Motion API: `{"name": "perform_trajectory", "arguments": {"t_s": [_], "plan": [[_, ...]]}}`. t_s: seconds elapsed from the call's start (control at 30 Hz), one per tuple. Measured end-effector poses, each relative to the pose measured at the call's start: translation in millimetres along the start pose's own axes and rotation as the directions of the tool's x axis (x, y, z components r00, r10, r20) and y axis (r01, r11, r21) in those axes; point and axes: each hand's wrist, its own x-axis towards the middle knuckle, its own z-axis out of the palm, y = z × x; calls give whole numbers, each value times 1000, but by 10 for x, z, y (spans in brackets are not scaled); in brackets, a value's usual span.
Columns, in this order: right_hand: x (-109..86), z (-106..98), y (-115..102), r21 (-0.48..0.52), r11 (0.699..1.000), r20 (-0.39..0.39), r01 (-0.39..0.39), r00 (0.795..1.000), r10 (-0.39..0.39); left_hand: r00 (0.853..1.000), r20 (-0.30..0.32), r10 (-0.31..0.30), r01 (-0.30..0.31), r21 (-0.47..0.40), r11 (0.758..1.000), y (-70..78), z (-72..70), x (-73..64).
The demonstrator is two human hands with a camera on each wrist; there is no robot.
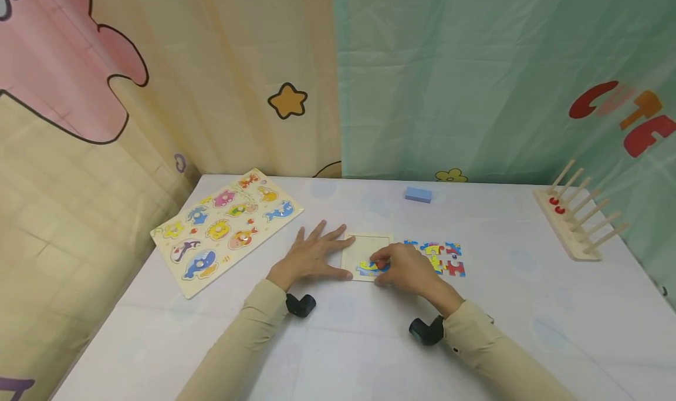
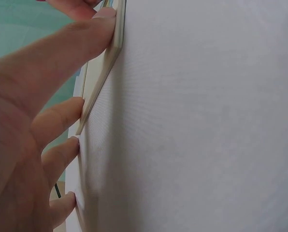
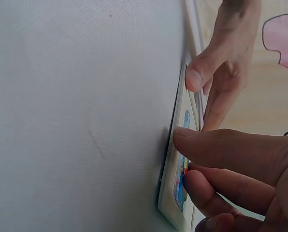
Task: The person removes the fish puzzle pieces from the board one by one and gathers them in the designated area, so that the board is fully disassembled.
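A square wooden puzzle tray (image 1: 364, 242) lies flat on the table, with a few joined blue and yellow jigsaw pieces (image 1: 365, 269) along its near side. My left hand (image 1: 314, 257) is spread beside it, thumb and index finger touching its left edge. Over the tray's near right part, my right hand (image 1: 409, 266) has curled fingers at a jigsaw piece (image 3: 185, 172) with some red on it, mostly hidden under the fingertips. In the right wrist view, the right thumb (image 3: 187, 137) rests at the tray's near rim. Several loose jigsaw pieces (image 1: 454, 260) lie to the right, partly behind that hand.
A board of sea-animal knob pieces (image 1: 227, 228) lies at the left. At the back is a blue block (image 1: 418, 195). A wooden peg stand (image 1: 573, 231) with red beads is near the right edge. Curtains (image 1: 338, 78) hang behind the table (image 1: 338, 354).
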Motion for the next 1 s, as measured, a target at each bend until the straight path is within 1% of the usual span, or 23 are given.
{"name": "perform_trajectory", "arguments": {"t_s": [0.17, 0.53, 0.67, 1.0], "plan": [[-9, -1, -3, -16, 1000, -1, 9, 1000, -9, 1000, -1, 2, -2, 4, 1000, -5, 3, 7], [-24, -3, -66, -80, 997, -2, -15, 1000, 15, 1000, -8, 5, -5, -2, 1000, -15, 13, 13], [-32, 6, -72, -81, 996, -5, -25, 1000, 25, 1000, -11, 7, -7, -2, 1000, -16, 14, 14], [-34, 8, -72, -78, 997, -15, -17, 1000, 16, 1000, -14, 11, -11, -4, 1000, -5, 0, 3]]}}
